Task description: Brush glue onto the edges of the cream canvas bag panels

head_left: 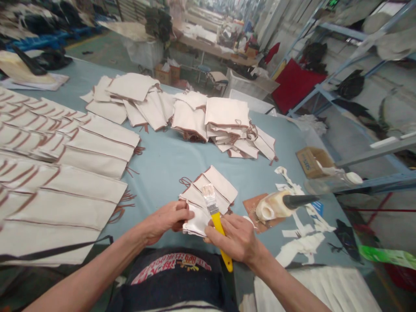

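"What's in your grip?"

"My left hand [169,220] pinches a cream fabric piece [196,221] over the near side of the bench [156,160]. My right hand [232,237] grips a yellow-handled brush [218,225], bristles upward."

"And the containers?"

"To the right, a smeared bottle [272,205] with a black nozzle; I can't tell its contents. Farther, a clear jar [325,183] with a white lid, contents unclear. Beyond, a cardboard box [308,164] holds something white."

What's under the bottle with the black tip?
A brown sheet sticks out around the bottle, lying on the blue-green table. Whatever is directly beneath the bottle's body is covered, so I can't tell.
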The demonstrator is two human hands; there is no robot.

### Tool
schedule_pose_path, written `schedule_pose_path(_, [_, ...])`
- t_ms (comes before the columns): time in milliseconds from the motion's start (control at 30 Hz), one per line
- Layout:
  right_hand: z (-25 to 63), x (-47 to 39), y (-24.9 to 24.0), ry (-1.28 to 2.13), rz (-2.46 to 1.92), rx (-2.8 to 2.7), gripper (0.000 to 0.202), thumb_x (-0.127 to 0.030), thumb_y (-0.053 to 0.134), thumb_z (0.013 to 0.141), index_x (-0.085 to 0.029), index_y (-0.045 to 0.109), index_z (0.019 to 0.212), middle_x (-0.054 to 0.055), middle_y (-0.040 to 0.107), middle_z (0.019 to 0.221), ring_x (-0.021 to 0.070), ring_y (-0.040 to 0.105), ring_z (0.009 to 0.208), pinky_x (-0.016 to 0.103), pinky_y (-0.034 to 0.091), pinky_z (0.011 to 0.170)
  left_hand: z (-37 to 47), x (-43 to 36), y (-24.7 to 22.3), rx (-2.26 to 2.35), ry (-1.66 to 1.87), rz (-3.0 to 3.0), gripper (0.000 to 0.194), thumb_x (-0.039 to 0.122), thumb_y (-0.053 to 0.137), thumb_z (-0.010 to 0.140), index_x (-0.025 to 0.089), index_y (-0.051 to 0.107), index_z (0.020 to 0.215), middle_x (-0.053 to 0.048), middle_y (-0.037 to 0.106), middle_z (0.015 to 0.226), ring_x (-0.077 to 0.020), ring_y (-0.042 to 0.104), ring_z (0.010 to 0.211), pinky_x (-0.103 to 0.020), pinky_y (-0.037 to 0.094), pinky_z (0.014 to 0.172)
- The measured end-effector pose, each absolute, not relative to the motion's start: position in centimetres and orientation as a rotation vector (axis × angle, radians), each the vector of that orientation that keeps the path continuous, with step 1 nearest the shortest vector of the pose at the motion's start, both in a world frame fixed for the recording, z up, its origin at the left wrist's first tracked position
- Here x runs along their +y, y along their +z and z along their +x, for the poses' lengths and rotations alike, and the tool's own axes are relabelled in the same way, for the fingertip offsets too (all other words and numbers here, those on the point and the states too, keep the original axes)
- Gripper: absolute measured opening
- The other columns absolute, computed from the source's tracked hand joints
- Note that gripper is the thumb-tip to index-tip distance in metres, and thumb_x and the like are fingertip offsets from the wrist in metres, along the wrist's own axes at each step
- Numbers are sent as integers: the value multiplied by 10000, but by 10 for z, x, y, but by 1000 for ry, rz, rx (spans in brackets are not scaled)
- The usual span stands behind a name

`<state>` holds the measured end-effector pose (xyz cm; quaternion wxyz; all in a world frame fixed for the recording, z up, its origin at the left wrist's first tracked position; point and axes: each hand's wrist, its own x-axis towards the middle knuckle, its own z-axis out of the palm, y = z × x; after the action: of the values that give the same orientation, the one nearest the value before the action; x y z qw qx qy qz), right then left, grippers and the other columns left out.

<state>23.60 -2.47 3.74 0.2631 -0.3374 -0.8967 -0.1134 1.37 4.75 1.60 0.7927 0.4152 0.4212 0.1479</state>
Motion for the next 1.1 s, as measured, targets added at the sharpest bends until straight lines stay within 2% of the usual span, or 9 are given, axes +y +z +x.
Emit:
schedule_pose_path(200, [233,-31,34,-321,-970,-2343,142,-300,666,1017,-204,683,913,-9,630,661,135,516,598,297,337,597,16,46,40,794,468,819,370,394,855,698,163,713,950,55,592,576,-101,462,488,-240,424,549])
schedule_pose_path(367, [232,-32,40,-312,-996,-2294,114,-321,705,988,-218,680,945,17,690,731,134,563,603,281,386,598,11,45,65,777,544,807,511,314,874,674,166,701,1133,38,652,663,-108,518,517,-262,501,612])
schedule_pose_path(500, [231,-30,47,-256,-963,-2174,269,-367,466,1100,-237,641,942,44,754,789,145,640,625,275,454,597,-1,48,75,849,494,907,509,346,827,728,182,673,1185,28,643,685,-133,556,535,-242,475,534])
schedule_pose_path(600, [233,-25,51,-228,-1014,-2044,281,-356,398,1119,-237,621,997,64,785,872,148,696,705,266,520,660,-11,51,81,879,461,1054,464,337,777,764,179,672,1187,-9,672,762,-200,646,687,-257,511,582])
schedule_pose_path(667, [234,-19,53,-238,-1055,-1943,222,-327,427,1113,-224,613,1050,80,786,907,154,716,764,270,544,710,-15,52,84,885,445,1182,395,336,716,802,175,684,1161,-24,676,804,-213,651,748,-258,515,614])
schedule_pose_path(767, [233,-8,53,-252,-1090,-1894,190,-316,468,1098,-198,616,1113,105,783,932,183,727,811,289,554,725,-17,51,86,894,399,1349,302,336,629,839,167,704,1078,-28,664,836,-186,609,707,-239,474,566])
schedule_pose_path(933, [231,5,51,-251,-1109,-2021,213,-313,488,1086,-184,635,1173,102,780,921,196,708,749,304,532,683,-18,50,87,884,352,1379,270,307,561,818,180,689,1018,-16,643,859,-162,582,651,-231,461,526])
schedule_pose_path(1100, [232,9,50,-107,-1150,-1947,175,-287,504,1072,-195,637,1140,78,773,890,187,691,705,297,531,660,-17,52,86,888,384,1523,76,222,526,744,200,599,745,1,598,805,-167,574,726,-221,479,613])
